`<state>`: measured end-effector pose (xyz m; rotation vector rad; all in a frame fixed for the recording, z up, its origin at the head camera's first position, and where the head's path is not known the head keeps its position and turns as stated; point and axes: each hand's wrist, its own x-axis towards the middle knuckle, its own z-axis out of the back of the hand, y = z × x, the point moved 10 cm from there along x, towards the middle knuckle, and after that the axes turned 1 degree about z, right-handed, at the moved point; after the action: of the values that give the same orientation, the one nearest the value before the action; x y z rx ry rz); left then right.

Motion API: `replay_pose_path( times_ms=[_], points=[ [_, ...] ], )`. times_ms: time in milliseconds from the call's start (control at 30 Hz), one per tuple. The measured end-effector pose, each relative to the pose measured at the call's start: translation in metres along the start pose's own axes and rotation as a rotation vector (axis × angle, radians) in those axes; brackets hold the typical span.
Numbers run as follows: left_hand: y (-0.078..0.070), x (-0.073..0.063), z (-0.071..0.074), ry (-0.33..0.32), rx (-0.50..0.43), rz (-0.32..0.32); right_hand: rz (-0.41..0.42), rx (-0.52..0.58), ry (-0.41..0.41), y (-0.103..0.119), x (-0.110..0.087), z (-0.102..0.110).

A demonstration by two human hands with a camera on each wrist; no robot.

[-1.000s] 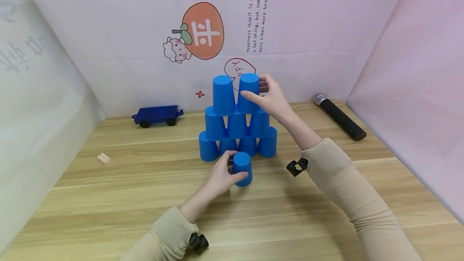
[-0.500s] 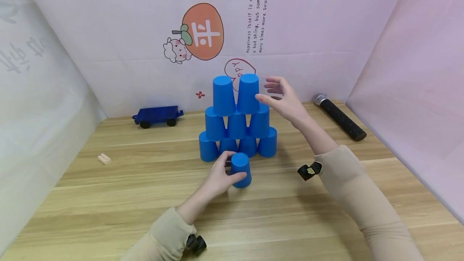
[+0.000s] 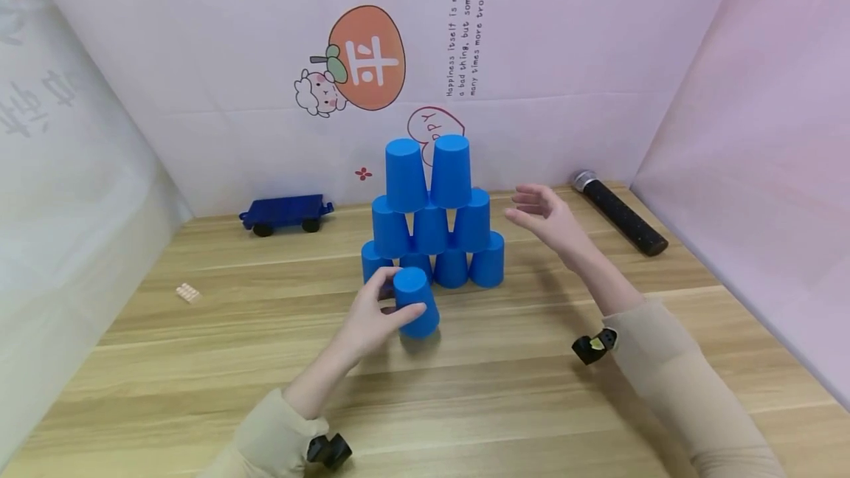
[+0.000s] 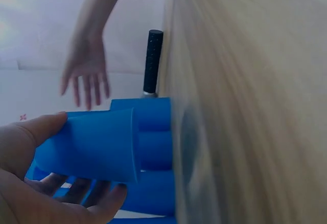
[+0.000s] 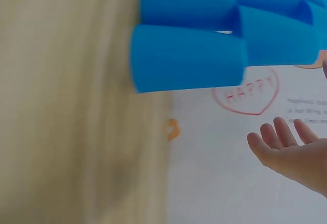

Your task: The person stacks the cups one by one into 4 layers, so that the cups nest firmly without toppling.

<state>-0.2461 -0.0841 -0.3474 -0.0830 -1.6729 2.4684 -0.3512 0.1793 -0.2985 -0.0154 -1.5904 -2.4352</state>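
Note:
My left hand (image 3: 372, 319) grips an upside-down blue plastic cup (image 3: 418, 305), thumb on the near side and fingers round the far side. In the left wrist view that cup (image 4: 97, 144) hangs just clear of the table, its rim off the wood. Behind it rises a pyramid of matching upside-down cups (image 3: 432, 227): a bottom row of several, a middle row of three and two on top. The held cup hides part of the bottom row. To the pyramid's right, my right hand (image 3: 547, 223) hovers with relaxed fingers, apart from the cups and holding nothing.
A black microphone (image 3: 620, 212) lies at the back right of the wooden table (image 3: 505, 404). At the back left stands a dark blue toy wagon (image 3: 285, 214). A small pale studded block (image 3: 188, 293) lies at the left. Printed white cloth (image 3: 531, 43) walls the table's back and sides.
My right hand has let go of the right top cup and drawn back to the right and down. The left hand has lifted its cup off the table and shifted it left, slightly tilted.

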Motion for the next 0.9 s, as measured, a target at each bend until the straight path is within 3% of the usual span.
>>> replay_pose_path(
  times_ms=[300, 433, 633, 900],
  points=[
    [-0.030, -0.006, 0.033, -0.022, 0.040, -0.079, -0.019, -0.030, 0.157, -0.032, -0.009, -0.024],
    [-0.038, -0.007, 0.042, -0.034, 0.040, -0.080, -0.040, -0.050, 0.203, -0.041, -0.012, -0.035],
    [-0.053, -0.009, 0.055, -0.058, 0.019, -0.099, -0.053, -0.089, 0.239, -0.046, -0.015, -0.046],
    [-0.090, -0.009, 0.077, -0.102, 0.033, -0.184, -0.050, -0.128, 0.243, -0.047, -0.012, -0.052]
  ],
)
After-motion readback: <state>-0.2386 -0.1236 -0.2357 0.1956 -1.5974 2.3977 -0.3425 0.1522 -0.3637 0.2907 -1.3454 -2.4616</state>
